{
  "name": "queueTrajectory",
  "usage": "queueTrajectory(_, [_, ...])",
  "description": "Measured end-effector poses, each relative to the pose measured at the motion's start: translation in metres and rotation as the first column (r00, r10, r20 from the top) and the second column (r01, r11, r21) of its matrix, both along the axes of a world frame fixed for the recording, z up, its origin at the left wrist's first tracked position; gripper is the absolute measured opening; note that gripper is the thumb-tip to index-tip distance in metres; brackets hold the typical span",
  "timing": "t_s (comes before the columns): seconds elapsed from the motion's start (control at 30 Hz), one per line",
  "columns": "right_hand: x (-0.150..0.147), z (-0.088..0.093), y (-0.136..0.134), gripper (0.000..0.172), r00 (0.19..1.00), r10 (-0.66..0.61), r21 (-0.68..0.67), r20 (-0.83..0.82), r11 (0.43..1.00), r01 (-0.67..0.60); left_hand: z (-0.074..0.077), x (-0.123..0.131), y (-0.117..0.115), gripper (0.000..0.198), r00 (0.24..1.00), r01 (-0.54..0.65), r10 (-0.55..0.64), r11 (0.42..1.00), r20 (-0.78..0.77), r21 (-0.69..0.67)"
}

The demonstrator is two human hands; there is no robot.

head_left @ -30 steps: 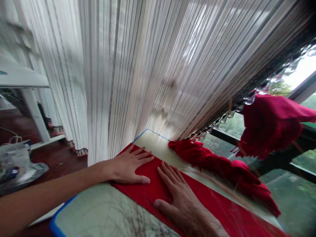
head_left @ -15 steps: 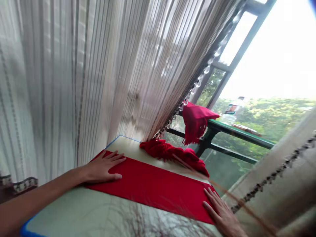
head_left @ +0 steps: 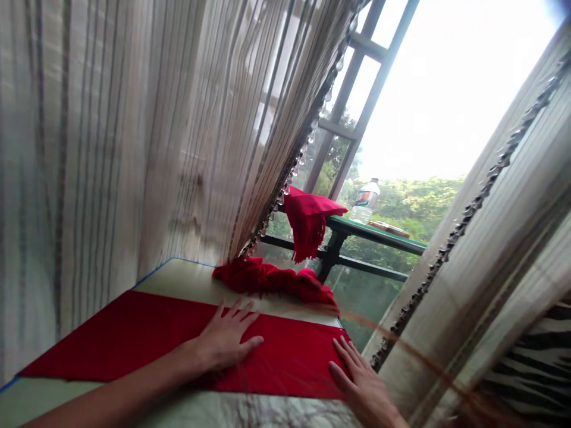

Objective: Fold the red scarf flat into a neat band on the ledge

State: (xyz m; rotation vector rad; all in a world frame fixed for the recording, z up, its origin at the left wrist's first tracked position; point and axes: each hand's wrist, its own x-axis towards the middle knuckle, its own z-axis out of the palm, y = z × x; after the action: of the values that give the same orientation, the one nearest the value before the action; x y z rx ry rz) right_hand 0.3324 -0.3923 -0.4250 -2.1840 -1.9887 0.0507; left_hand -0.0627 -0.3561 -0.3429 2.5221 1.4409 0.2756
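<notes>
A long red cloth (head_left: pixel 285 351) lies flat across a pale table (head_left: pixel 182 276) with a blue edge. My left hand (head_left: pixel 227 336) rests palm down on the middle of the cloth, its fingers spread. Over the cloth's right end lies my right hand (head_left: pixel 359 374), flat with the fingers stretched out. Neither hand grips anything. Behind the cloth, a bunched heap of red fabric (head_left: pixel 276 282) sits along the table's far edge.
Sheer striped curtains (head_left: pixel 111 148) hang at the left, and another curtain (head_left: pixel 491 249) at the right. Past the window, a red fringed cloth (head_left: pixel 307 220) drapes over a green railing (head_left: pixel 379 235). A plastic bottle (head_left: pixel 366 199) stands on that railing. Strands of hair blur the foreground.
My left hand has slid right from the cloth's left end to its middle. My right hand stays at the right end. The view has turned right, showing more of the right curtain.
</notes>
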Motion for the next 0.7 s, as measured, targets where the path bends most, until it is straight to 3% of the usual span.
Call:
queueTrajectory(0.1, [-0.010, 0.024, 0.007, 0.070, 0.999, -0.038, -0.091, 0.035, 0.995, 0.041, -0.005, 0.008, 0.007, 0.073, 0.999, -0.027, 0.026, 0.999, -0.030, -0.037])
queueTrajectory(0.17, [-0.033, 0.044, 0.020, 0.070, 0.999, -0.031, -0.092, 0.039, 0.995, 0.035, -0.010, 0.007, 0.011, 0.074, 0.998, -0.043, 0.042, 0.999, -0.040, -0.033])
queueTrajectory(0.23, [-0.073, 0.062, 0.033, 0.070, 0.994, 0.110, -0.012, -0.005, 0.994, -0.110, -0.020, 0.005, 0.017, 0.074, 0.998, -0.035, 0.035, 0.999, -0.045, -0.012])
queueTrajectory(0.3, [-0.121, 0.072, 0.044, 0.070, 0.938, 0.330, 0.035, -0.100, 0.944, -0.329, -0.036, 0.001, 0.026, 0.075, 0.999, -0.023, 0.025, 0.999, -0.045, 0.035])
queueTrajectory(0.37, [-0.164, 0.071, 0.052, 0.068, 0.829, 0.532, 0.047, -0.174, 0.845, -0.532, -0.055, -0.004, 0.036, 0.075, 0.999, -0.018, 0.023, 0.994, -0.041, 0.104])
queueTrajectory(0.43, [-0.191, 0.062, 0.059, 0.065, 0.755, 0.621, 0.120, -0.210, 0.783, -0.610, -0.069, -0.008, 0.045, 0.072, 1.000, 0.005, 0.000, 0.980, -0.024, 0.198])
queueTrajectory(0.53, [-0.197, 0.048, 0.062, 0.064, 0.760, 0.615, 0.149, -0.210, 0.788, -0.597, -0.074, -0.009, 0.046, 0.068, 0.998, 0.058, -0.061, 0.964, 0.006, 0.261])
queueTrajectory(0.7, [-0.184, 0.042, 0.063, 0.063, 0.773, 0.602, 0.128, -0.200, 0.798, -0.588, -0.055, -0.004, 0.029, 0.071, 1.000, 0.026, -0.025, 0.993, -0.016, 0.117])
